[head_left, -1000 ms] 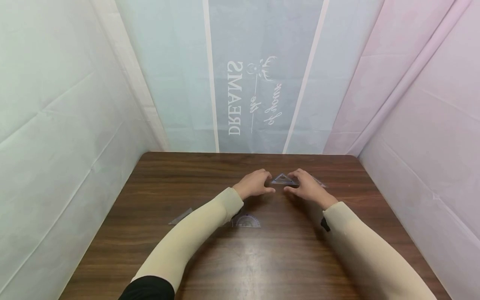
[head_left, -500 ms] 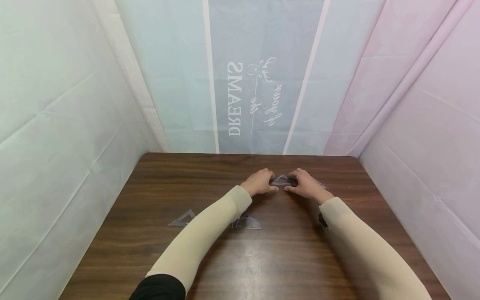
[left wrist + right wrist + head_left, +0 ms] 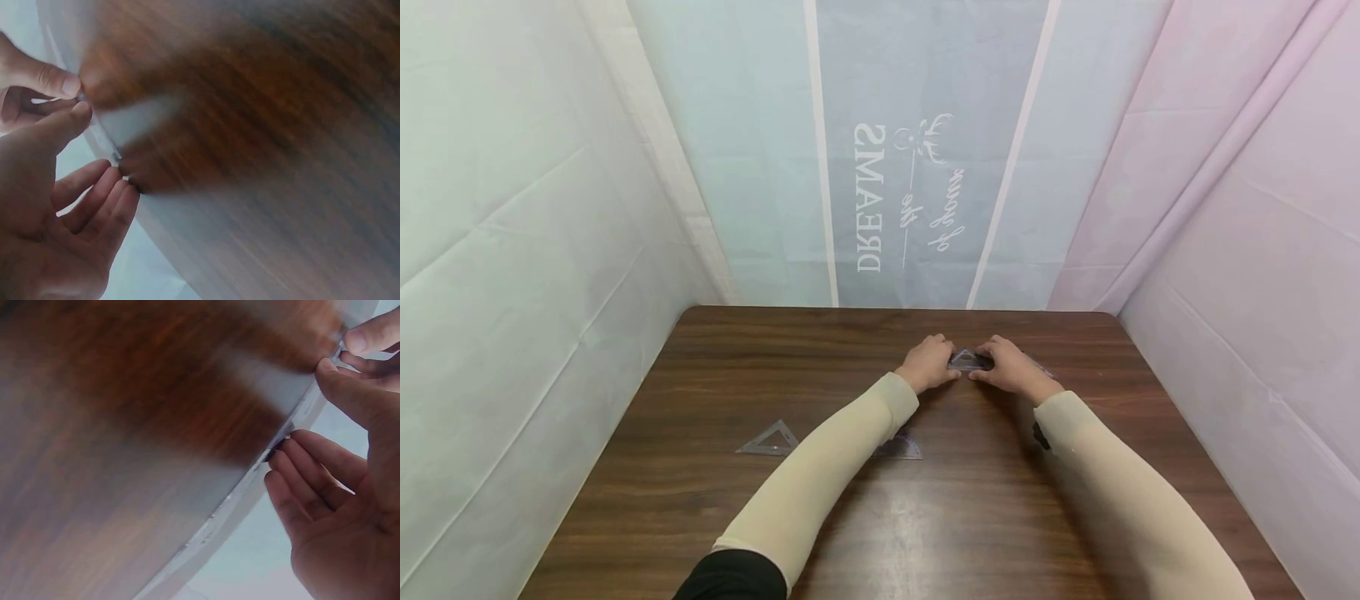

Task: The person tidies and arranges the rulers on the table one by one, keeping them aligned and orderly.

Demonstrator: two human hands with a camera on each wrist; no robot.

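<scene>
A small clear set square [image 3: 967,366] with bluish markings lies flat near the table's far side, between my two hands. My left hand [image 3: 927,364] holds its left corner, thumb in front and fingers behind. At the right end my right hand [image 3: 1012,367] grips it likewise and hides that corner. In the left wrist view both thumbs nearly meet, and my left fingers [image 3: 103,197] are bent with tips low at the table. Seen edge-on in the right wrist view, a clear strip [image 3: 206,531] runs past my right fingers [image 3: 303,478].
Another clear piece [image 3: 1037,365] lies beyond my right hand, mostly hidden. Nearer me are a second set square [image 3: 767,450] and a protractor [image 3: 901,449], partly covered by my left sleeve [image 3: 831,467]. The brown wooden table [image 3: 985,517] stands against cloth walls on three sides.
My left hand has moved right, up to the set square's left corner. My right hand has barely moved. The second set square on the left shows more from behind my sleeve.
</scene>
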